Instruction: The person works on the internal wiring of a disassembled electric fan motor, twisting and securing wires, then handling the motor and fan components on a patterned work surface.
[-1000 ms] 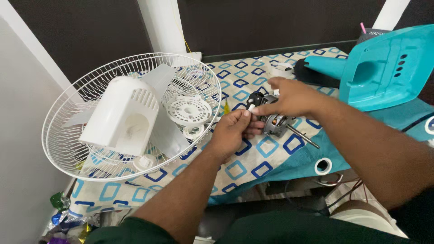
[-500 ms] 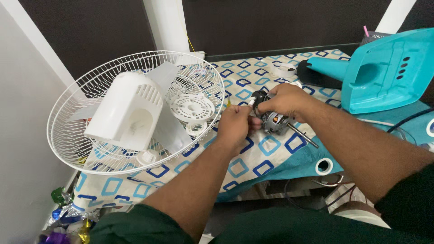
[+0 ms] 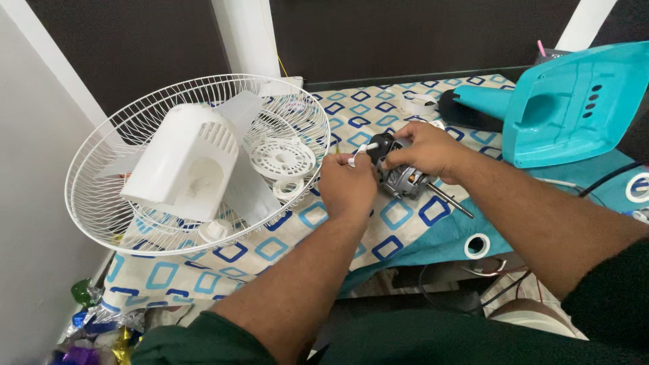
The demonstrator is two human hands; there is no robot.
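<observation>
Head view:
Left hand (image 3: 347,186): closed on a small white plastic part (image 3: 360,153), probably a connector, blurred.
Right hand (image 3: 424,149): clamped around fan motor (image 3: 403,178), above patterned cloth (image 3: 399,223); steel shaft (image 3: 449,200) pointing down-right.
Fan guard (image 3: 101,162): left of hands, holding white motor housing (image 3: 182,162) and blades.
Teal fan cover (image 3: 574,101): far right, well apart.

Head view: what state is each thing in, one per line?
Fan motor: held above the patterned cloth, shaft pointing right and down.
Left hand: closed on a small white part at the motor.
Right hand: gripping the motor.
Wire fan guard: lying flat, holding loose parts.
White motor cover: detached, tilted inside the guard.
Teal housing: detached, open side up.
</observation>
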